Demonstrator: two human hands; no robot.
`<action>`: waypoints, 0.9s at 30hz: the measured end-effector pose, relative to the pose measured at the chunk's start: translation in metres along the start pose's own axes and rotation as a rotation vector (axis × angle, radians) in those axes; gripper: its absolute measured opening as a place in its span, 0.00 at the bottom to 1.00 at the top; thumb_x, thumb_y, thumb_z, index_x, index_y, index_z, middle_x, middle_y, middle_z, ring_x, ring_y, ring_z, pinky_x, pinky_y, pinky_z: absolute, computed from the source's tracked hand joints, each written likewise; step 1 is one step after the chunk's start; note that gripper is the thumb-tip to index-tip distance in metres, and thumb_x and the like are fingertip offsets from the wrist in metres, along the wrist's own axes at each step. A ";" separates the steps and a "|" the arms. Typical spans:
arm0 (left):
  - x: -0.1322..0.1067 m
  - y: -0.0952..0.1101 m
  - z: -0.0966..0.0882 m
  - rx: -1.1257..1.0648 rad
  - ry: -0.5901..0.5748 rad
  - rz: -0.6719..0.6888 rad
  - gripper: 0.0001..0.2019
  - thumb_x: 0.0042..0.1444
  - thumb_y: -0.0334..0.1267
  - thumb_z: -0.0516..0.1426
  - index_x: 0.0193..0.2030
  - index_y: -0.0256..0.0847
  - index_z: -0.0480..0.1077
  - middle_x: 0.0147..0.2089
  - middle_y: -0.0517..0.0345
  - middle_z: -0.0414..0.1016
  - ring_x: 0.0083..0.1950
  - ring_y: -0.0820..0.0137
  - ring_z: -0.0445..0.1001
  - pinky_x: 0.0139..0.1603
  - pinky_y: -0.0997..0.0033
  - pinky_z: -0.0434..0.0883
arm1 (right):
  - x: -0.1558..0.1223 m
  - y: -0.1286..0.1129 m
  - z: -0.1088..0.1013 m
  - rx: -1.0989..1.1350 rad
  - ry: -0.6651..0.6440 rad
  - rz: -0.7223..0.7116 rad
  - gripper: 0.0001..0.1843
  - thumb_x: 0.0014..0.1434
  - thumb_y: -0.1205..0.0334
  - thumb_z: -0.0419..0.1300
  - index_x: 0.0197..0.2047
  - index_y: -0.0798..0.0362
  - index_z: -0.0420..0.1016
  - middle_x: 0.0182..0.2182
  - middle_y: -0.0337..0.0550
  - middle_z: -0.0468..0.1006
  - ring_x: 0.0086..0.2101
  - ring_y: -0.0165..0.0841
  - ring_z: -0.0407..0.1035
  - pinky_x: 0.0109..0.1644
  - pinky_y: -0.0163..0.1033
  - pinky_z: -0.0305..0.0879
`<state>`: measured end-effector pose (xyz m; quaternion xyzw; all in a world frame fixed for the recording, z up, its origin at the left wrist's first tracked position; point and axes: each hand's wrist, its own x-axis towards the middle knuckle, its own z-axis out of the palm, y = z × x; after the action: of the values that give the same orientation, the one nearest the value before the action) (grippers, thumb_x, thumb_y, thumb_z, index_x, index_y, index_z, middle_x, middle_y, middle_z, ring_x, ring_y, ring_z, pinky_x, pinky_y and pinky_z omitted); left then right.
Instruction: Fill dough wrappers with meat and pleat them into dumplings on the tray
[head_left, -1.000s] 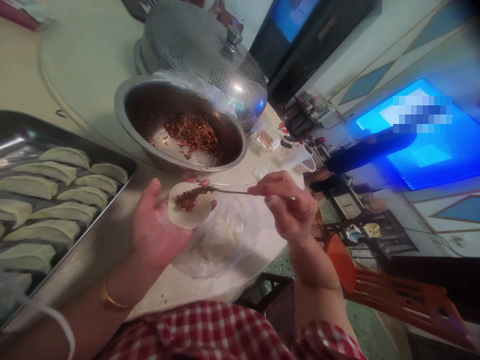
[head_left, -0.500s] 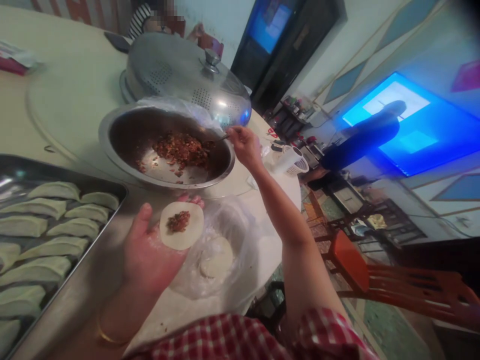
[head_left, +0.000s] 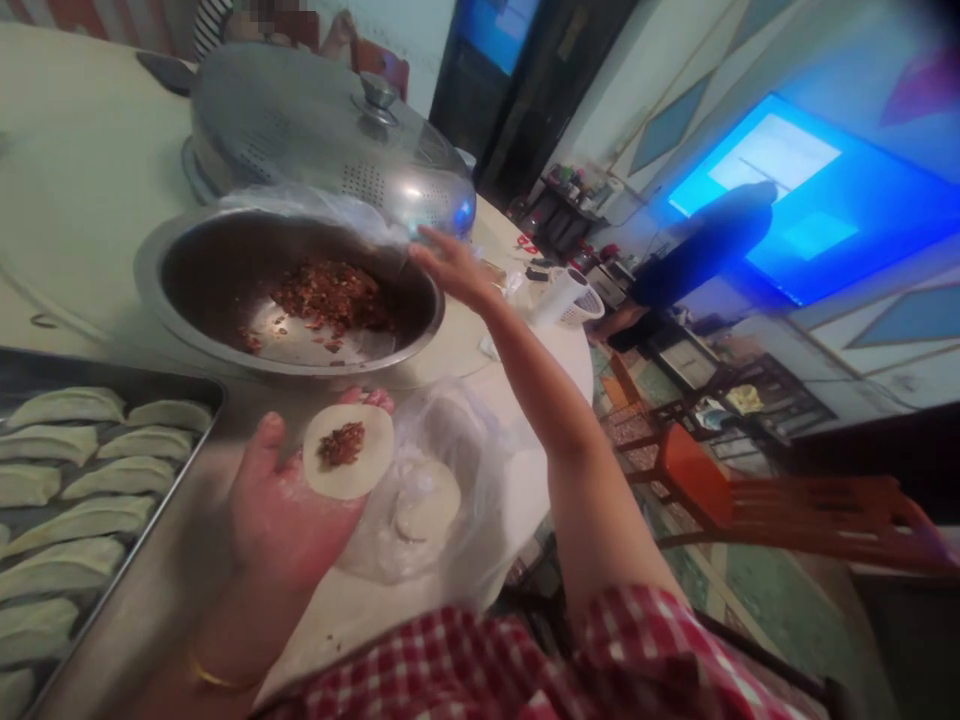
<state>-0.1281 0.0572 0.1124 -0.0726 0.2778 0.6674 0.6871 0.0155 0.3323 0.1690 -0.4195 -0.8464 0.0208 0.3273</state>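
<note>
On my upturned left hand [head_left: 289, 510] rests a round dumpling wrapper [head_left: 375, 450] with a small heap of filling [head_left: 342, 445] at its middle. My right hand [head_left: 454, 268] is over the right rim of the metal bowl [head_left: 169, 285], fingers apart and nothing seen in them. Chopped reddish-brown filling [head_left: 337, 300] lies inside that bowl. Below it, a clear plastic bag [head_left: 472, 450] holds more round wrappers [head_left: 427, 500]. Several folded dumplings [head_left: 101, 520] lie in rows on the metal tray [head_left: 217, 400] at the left.
A large perforated metal lid [head_left: 300, 110] with a knob stands behind the bowl. White plastic baskets [head_left: 577, 300] and red-handled scissors [head_left: 527, 244] lie at the table's right side. Beyond are a wooden chair [head_left: 694, 475], a person [head_left: 697, 245] by a blue screen, and another person in stripes [head_left: 212, 28].
My right hand has let go of the thin utensil handle at the bowl's rim, and its fingers have spread. The wrapper stays on my left palm. The whole view has shifted slightly.
</note>
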 end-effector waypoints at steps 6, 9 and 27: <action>-0.008 -0.006 0.009 0.116 0.048 0.011 0.34 0.68 0.55 0.42 0.68 0.28 0.65 0.51 0.39 0.84 0.52 0.55 0.84 0.48 0.57 0.82 | -0.157 0.033 -0.092 -0.047 0.234 0.113 0.33 0.71 0.36 0.43 0.51 0.49 0.81 0.55 0.46 0.81 0.59 0.38 0.71 0.70 0.53 0.62; -0.016 -0.018 0.008 0.203 0.013 -0.026 0.33 0.68 0.52 0.42 0.68 0.28 0.64 0.51 0.41 0.84 0.54 0.55 0.83 0.49 0.57 0.81 | -0.246 0.038 -0.105 -0.148 0.200 0.205 0.37 0.70 0.33 0.40 0.45 0.47 0.83 0.55 0.47 0.81 0.59 0.41 0.71 0.69 0.59 0.61; -0.050 -0.076 0.002 0.321 -0.128 -0.262 0.34 0.68 0.51 0.45 0.71 0.28 0.61 0.54 0.29 0.81 0.54 0.46 0.82 0.48 0.50 0.80 | -0.295 0.037 -0.089 -0.208 -0.014 0.372 0.30 0.74 0.44 0.41 0.50 0.45 0.84 0.71 0.41 0.63 0.74 0.48 0.47 0.76 0.66 0.43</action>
<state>-0.0520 0.0071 0.1170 0.0447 0.3244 0.5230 0.7869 0.2197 0.1212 0.0691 -0.5999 -0.7543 -0.0039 0.2668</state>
